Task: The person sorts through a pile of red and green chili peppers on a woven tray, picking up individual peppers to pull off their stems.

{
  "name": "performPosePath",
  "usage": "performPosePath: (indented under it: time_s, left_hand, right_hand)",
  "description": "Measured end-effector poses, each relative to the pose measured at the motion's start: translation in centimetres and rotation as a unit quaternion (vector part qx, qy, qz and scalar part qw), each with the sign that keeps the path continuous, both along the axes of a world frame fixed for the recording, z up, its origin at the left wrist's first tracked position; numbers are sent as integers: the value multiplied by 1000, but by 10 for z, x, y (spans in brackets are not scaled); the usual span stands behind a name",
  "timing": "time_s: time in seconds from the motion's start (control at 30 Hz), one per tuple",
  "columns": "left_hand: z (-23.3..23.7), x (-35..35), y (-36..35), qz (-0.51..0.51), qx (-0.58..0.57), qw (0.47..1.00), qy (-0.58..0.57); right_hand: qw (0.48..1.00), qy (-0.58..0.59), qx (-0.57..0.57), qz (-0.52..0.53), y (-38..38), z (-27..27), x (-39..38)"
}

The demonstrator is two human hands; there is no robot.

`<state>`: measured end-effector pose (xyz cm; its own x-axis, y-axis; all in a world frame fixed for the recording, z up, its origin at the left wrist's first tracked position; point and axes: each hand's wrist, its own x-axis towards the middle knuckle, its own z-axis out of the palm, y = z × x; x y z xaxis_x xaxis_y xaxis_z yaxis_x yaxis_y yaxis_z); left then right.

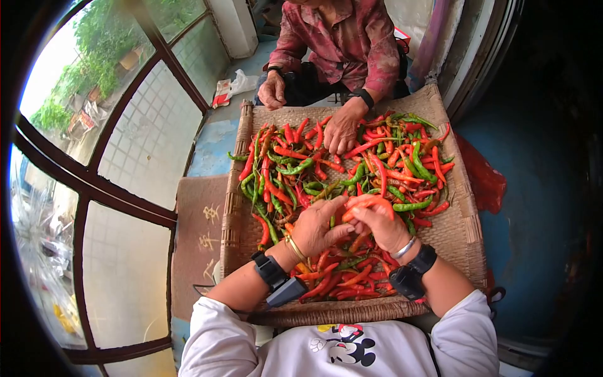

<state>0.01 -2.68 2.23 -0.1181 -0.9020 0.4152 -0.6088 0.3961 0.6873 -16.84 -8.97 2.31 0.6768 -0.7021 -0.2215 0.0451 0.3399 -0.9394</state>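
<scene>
Woven cane forms the flat, ribbed tray (461, 232), heaped with slim, curved red and green chillies (295, 166), glossy and tangled. Near the tray's front centre, just above the pile, the person's left hand (314, 229) and right hand (384, 229) meet, the fingertips of both closed on one orange-red chilli (370, 202) held between them. Across the tray, a co-worker in a mottled red shirt (342, 38) rests one hand (342, 129) on the peppers, with the other hand (272, 91) beyond the rim.
</scene>
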Motion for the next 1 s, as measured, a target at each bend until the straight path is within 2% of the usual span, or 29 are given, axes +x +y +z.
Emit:
performPosePath:
  time_s: [0.03,0.07,0.17,0.27,0.4,0.47,0.5,0.53,0.57,0.6,0.63,0.7,0.83,0.9,0.93,1.0]
  left_hand:
    - [-2,0,0,-20,58,998,31]
    - [-3,-2,2,-31,116,992,46]
    - [-2,-3,3,-52,172,982,56]
    - [-1,-5,5,-46,158,982,88]
    - [-4,-2,3,-59,131,988,63]
    - [-4,-1,3,-59,74,995,16]
    - [-5,0,2,-58,74,995,17]
    - [-8,3,1,-43,64,997,-29]
    - [-9,5,0,-28,54,995,-74]
    - [-8,9,-1,-12,83,989,-123]
    - [-10,14,-2,-11,83,989,-123]
    - [-19,23,-6,37,76,970,-230]
    - [-31,35,-8,82,88,961,-249]
    - [-34,35,-8,78,87,960,-256]
    - [-35,33,-8,51,130,958,-251]
    - [-34,29,-8,24,172,954,-246]
  right_hand:
    - [995,-69,71,-33,-2,2,-2]
    - [993,-74,88,-40,-5,1,-2]
    - [993,-64,87,-40,-6,3,-4]
    - [995,-61,79,-28,-9,-2,-5]
    - [995,-58,76,-13,-13,1,-7]
    - [997,-13,37,-66,-16,9,-10]
    - [996,7,-1,-93,-21,17,-12]
    - [991,46,-58,-110,-29,24,-16]
    - [982,86,-116,-125,-39,29,-23]
    - [948,173,-215,-155,-51,30,-33]
    - [897,257,-311,-182,-62,32,-43]
    - [731,431,-473,-237,-72,46,-58]
    - [726,435,-461,-266,-87,36,-76]
    - [717,435,-474,-269,-82,36,-72]
    - [707,435,-486,-272,-77,39,-66]
    - [729,405,-499,-236,-70,38,-55]
